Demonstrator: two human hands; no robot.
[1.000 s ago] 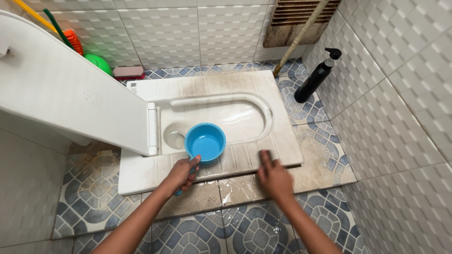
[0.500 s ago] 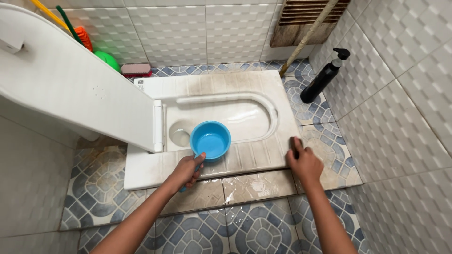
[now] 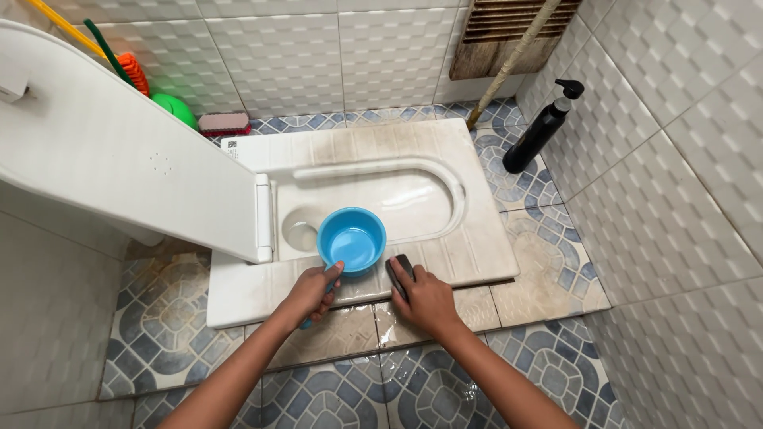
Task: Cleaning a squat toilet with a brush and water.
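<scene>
We are scrubbing a stained white ceramic squat toilet pan (image 3: 477, 238).
Our left hand (image 3: 311, 292) is gripping a round blue plastic dipper (image 3: 351, 238); our right hand (image 3: 425, 299), at three o'clock of it, is clutching a dark scrub pad (image 3: 400, 270); grime is remaining.

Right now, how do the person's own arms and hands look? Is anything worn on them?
Both arms enter from the bottom edge and are bare as far as the picture shows: no sleeves, no gloves. The left hand and the right hand show no ring, watch or bracelet on the wrists or fingers. No markings can be seen.
</scene>
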